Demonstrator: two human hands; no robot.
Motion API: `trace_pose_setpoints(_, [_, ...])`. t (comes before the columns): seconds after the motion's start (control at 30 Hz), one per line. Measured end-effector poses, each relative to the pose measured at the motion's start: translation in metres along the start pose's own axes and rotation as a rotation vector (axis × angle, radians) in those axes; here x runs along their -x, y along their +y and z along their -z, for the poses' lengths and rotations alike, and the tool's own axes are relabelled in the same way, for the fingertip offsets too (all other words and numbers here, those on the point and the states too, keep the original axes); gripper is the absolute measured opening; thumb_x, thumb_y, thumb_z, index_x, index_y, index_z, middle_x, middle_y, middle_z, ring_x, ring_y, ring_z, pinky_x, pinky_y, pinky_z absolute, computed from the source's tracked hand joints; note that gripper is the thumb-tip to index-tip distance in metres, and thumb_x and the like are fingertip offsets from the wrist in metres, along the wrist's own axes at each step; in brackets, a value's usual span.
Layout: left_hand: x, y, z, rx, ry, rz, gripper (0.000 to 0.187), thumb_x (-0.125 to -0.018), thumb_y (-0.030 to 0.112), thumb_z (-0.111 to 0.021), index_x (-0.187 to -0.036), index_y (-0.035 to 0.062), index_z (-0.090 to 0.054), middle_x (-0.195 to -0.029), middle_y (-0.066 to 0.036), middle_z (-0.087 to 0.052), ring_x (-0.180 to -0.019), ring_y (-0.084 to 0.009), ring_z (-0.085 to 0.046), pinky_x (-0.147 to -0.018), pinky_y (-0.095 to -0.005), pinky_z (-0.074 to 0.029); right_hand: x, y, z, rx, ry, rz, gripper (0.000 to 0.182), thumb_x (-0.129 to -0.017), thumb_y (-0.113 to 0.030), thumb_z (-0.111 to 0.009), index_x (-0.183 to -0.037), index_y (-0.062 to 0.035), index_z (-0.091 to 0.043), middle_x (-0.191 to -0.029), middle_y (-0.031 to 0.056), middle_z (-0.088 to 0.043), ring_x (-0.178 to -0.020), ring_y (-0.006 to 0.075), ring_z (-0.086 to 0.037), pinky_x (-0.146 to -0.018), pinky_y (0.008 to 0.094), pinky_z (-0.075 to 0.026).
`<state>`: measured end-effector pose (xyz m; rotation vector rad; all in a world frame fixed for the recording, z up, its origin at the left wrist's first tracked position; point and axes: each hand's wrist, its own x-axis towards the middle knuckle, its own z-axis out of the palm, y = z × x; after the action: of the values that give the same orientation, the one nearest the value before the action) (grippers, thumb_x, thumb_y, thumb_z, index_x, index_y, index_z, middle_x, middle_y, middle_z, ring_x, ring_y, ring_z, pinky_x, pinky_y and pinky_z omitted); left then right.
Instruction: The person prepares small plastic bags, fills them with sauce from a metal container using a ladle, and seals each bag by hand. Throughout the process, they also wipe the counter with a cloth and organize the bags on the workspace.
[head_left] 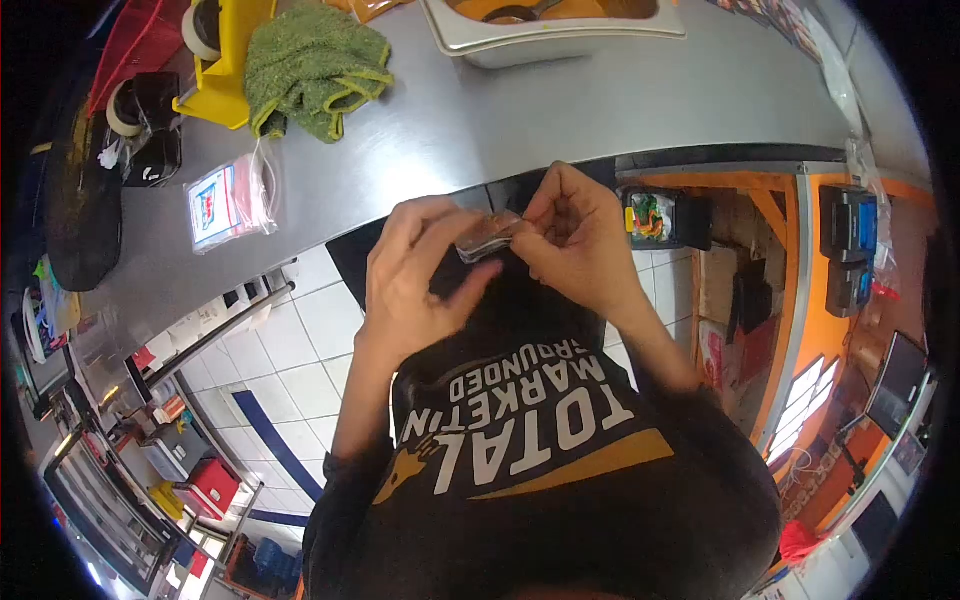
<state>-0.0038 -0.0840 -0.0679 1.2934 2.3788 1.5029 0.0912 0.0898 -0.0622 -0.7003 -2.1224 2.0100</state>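
A small clear plastic packet [486, 236] with something brownish inside is held between both hands in front of the dark shirt, just off the metal counter's near edge. The fingertips of my right hand [580, 235] pinch its right end. My left hand [415, 270] is at its left side, with the fingers curved over the packet and the thumb below it; the fingers are slightly blurred. On the counter to the left lies a flat plastic bag [225, 203] with a red and blue label.
The metal counter [450, 120] bears a green cloth [312, 68], a yellow tape dispenser [222, 75] and a metal container [560, 38] with orange contents and a utensil. A black bin [675, 218] with colourful bits stands right of my right hand, beside orange-framed shelving [803, 260].
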Motion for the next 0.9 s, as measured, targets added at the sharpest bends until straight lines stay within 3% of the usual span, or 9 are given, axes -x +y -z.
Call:
trace_pose_setpoints(0.1, [-0.007,-0.008,0.005,0.059,-0.01,-0.131,0.023,-0.073,-0.001,-0.082,-0.094,0.0013,-0.074,-0.083,-0.009,-0.067,-0.076,-0.0236,-0.064,-0.067,-0.0316,-0.051,-0.004,-0.018,0.008,-0.082,-0.11,-0.008,0.02,-0.082,-0.006,-0.08,-0.086,-0.0009,-0.061,-0.076,0.0011,-0.063,-0.064,0.0024,-0.055,-0.057,0.0195,-0.044])
trace_pose_setpoints(0.2, [-0.016,0.005,0.017,0.186,0.024,-0.027,0.014,-0.075,-0.003,-0.079,-0.087,0.0013,-0.075,-0.084,-0.008,-0.068,-0.075,-0.0209,-0.062,-0.065,-0.0311,-0.05,-0.001,-0.041,0.017,-0.011,-0.187,0.167,0.018,-0.086,-0.008,-0.081,-0.095,-0.0002,-0.068,-0.082,0.0011,-0.064,-0.068,0.0033,-0.057,-0.06,0.0191,-0.045])
trace_pose_setpoints(0.3, [-0.021,0.005,0.026,0.305,-0.017,-0.003,0.014,-0.078,-0.004,-0.078,-0.092,0.0008,-0.075,-0.084,-0.008,-0.068,-0.077,-0.0177,-0.062,-0.067,-0.0296,-0.049,-0.01,-0.044,0.023,0.195,-0.212,0.442,0.017,-0.09,-0.011,-0.079,-0.1,-0.0001,-0.072,-0.084,0.0006,-0.066,-0.07,0.0047,-0.059,-0.061,0.02,-0.046])
trace_pose_setpoints(0.4, [-0.018,-0.006,0.022,0.599,0.03,0.061,0.013,-0.082,-0.003,-0.077,-0.095,-0.0008,-0.074,-0.089,-0.009,-0.068,-0.082,-0.0158,-0.062,-0.073,-0.0272,-0.048,-0.01,-0.057,0.023,0.093,-0.316,0.337,0.007,-0.095,-0.003,-0.071,-0.099,0.0019,-0.068,-0.09,0.003,-0.067,-0.075,0.0053,-0.06,-0.066,0.0201,-0.047])
trace_pose_setpoints(0.5, [-0.025,0.008,0.016,0.832,0.114,0.157,0.013,-0.086,-0.004,-0.073,-0.1,-0.0038,-0.073,-0.095,-0.01,-0.067,-0.087,-0.0154,-0.061,-0.077,-0.0263,-0.047,-0.012,-0.064,0.017,-0.019,-0.311,0.21,0.006,-0.097,-0.004,-0.069,-0.095,0.0016,-0.068,-0.088,0.0025,-0.067,-0.076,0.0049,-0.059,-0.068,0.0201,-0.047])
trace_pose_setpoints(0.7, [-0.021,-0.007,0.022,0.791,0.008,0.169,0.015,-0.09,-0.008,-0.068,-0.104,-0.0059,-0.074,-0.096,-0.011,-0.067,-0.088,-0.0147,-0.061,-0.077,-0.0264,-0.047,-0.019,-0.081,0.01,0.052,-0.236,0.353,0.011,-0.098,-0.007,-0.068,-0.091,0.0014,-0.067,-0.083,0.0007,-0.065,-0.076,0.0041,-0.058,-0.068,0.0209,-0.048])
trace_pose_setpoints(0.8, [-0.024,-0.008,0.035,0.795,-0.009,0.119,0.012,-0.093,-0.004,-0.067,-0.102,-0.0058,-0.075,-0.096,-0.01,-0.067,-0.088,-0.0143,-0.061,-0.077,-0.0261,-0.046,-0.025,-0.079,0.007,0.09,-0.203,0.439,0.011,-0.096,-0.01,-0.071,-0.094,0.0005,-0.07,-0.079,0.002,-0.068,-0.069,0.0047,-0.057,-0.062,0.0218,-0.047])
trace_pose_setpoints(0.9, [-0.03,0.001,0.044,0.779,0.049,0.112,0.012,-0.096,0.0,-0.065,-0.101,-0.006,-0.075,-0.096,-0.01,-0.066,-0.088,-0.0142,-0.061,-0.077,-0.0261,-0.047,-0.026,-0.09,0.008,0.13,-0.297,0.393,0.011,-0.095,-0.01,-0.072,-0.095,0.0002,-0.07,-0.08,0.0031,-0.069,-0.07,0.0061,-0.058,-0.063,0.0234,-0.048])
